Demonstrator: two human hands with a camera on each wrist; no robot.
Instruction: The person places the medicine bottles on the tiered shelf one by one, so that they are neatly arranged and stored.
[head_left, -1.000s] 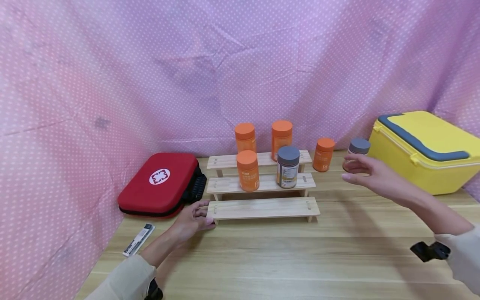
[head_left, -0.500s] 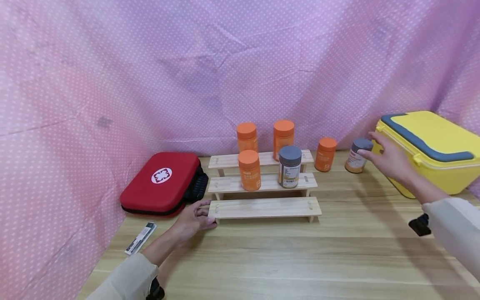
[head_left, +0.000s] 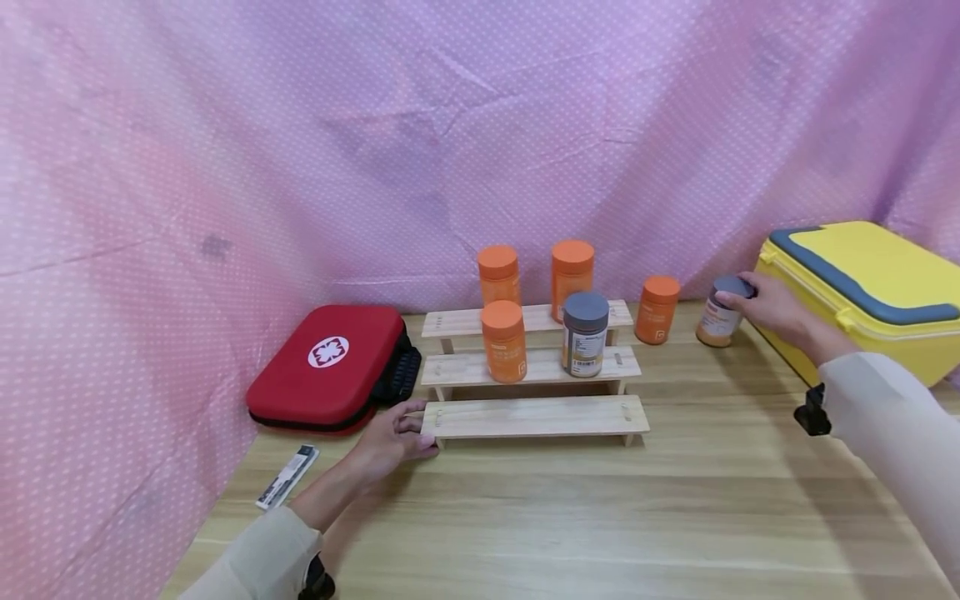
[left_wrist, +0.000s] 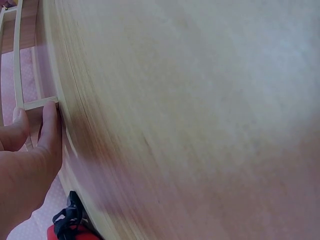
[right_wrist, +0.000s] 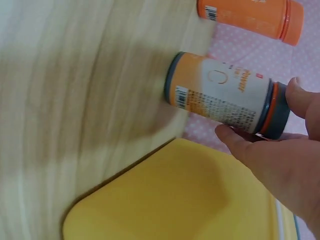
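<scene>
My right hand point(head_left: 780, 312) grips a grey-lidded jar point(head_left: 720, 317) by its lid at the back right of the table. In the right wrist view the thumb and fingers lie around the lid of this jar point(right_wrist: 220, 95), with its white and orange label showing. My left hand point(head_left: 386, 442) holds the left end of the lowest step of a three-step wooden rack point(head_left: 536, 417). Up close in the left wrist view, thumb and fingers straddle the end of the rack point(left_wrist: 19, 65). An orange jar point(head_left: 656, 310) stands left of the gripped jar.
Two orange jars stand on the rack's top step; an orange jar point(head_left: 504, 342) and a grey-lidded jar point(head_left: 586, 333) are on the middle one. A yellow box point(head_left: 870, 283) sits right, a red first-aid case point(head_left: 326, 367) left, and a flat narrow packet point(head_left: 288, 477) near the left edge.
My right hand moved past the right side of the grey-lidded jar, then came in and took hold of its lid. The left hand keeps its place at the rack.
</scene>
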